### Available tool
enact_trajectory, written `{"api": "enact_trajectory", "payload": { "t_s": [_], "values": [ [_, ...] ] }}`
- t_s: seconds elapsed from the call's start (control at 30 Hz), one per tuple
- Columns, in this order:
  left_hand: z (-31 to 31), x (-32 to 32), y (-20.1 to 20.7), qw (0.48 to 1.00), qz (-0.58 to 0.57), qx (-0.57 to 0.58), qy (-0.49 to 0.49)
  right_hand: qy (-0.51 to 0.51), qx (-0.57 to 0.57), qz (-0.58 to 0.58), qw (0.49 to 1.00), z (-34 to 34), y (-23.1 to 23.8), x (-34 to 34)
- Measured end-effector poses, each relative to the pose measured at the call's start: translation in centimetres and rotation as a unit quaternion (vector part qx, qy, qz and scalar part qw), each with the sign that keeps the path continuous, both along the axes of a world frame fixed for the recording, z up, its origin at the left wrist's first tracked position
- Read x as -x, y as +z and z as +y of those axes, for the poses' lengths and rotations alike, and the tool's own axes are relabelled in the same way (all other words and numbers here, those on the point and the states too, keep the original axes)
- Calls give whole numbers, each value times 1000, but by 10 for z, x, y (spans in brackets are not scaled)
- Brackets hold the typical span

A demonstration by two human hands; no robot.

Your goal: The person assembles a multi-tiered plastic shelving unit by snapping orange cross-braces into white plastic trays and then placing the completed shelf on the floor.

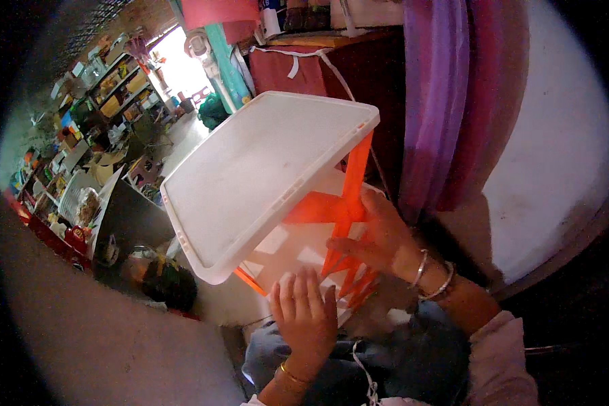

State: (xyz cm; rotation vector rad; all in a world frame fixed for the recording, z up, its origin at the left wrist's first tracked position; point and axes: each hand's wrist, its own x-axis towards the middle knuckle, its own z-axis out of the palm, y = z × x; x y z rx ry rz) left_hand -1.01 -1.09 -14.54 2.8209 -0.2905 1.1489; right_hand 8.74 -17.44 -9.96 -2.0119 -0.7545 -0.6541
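My left hand [306, 325] lifts before a white rectangular top [257, 183] at the center of a cluttered room, its fingers extended side by side, the thumb slightly off from them, gripping nothing that shows. My right hand [386, 243] is at the orange frame [318, 208] beneath that top, thumb and fingers parted around a crossing of its flat struts; motion blurs the contact, and I cannot tell whether they clamp on it. The top, edged by a raised rim and smudged grey in places, stands directly in front of me, just beyond my left fingertips and aslant in the view, with the orange frame running down from its underside toward my lap. A gold bangle [292, 374] circles my left wrist, while two bracelets [432, 277] ring my right, below a pale pink sleeve [501, 352]. My blue-grey trousers [277, 358] fill the lower part of the scene, a white cord [371, 380] hanging over them. Beyond the top stands a cabinet draped in red cloth [287, 74], with a purple curtain [434, 101] hanging to its right beside a pale wall [555, 135]. At left, crowded shelves [118, 91] line the room near a bright doorway [183, 64], a green bundle [213, 111] lies close to a teal post [218, 54], and a dark rounded bundle [172, 281] sits nearer to me on the floor.
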Motion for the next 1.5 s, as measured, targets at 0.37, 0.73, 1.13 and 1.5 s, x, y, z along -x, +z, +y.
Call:
{"api": "enact_trajectory", "payload": {
  "t_s": [0.37, 0.73, 1.13, 1.5],
  "values": [
    [5, -14, -1, 1000, 7, 18, -24, -82, -96, 79, 989, 28, -18, -4],
    [-3, 28, -58, 953, -19, 151, -264, -25, -288, 121, 950, 38, -23, -12],
    [-3, 10, -67, 930, 135, 242, -241, 45, -338, 136, 930, 8, -27, -46],
    [-8, -14, -81, 813, 153, 479, -293, -103, -137, 24, 985, 3, -42, -35]
  ]
}}
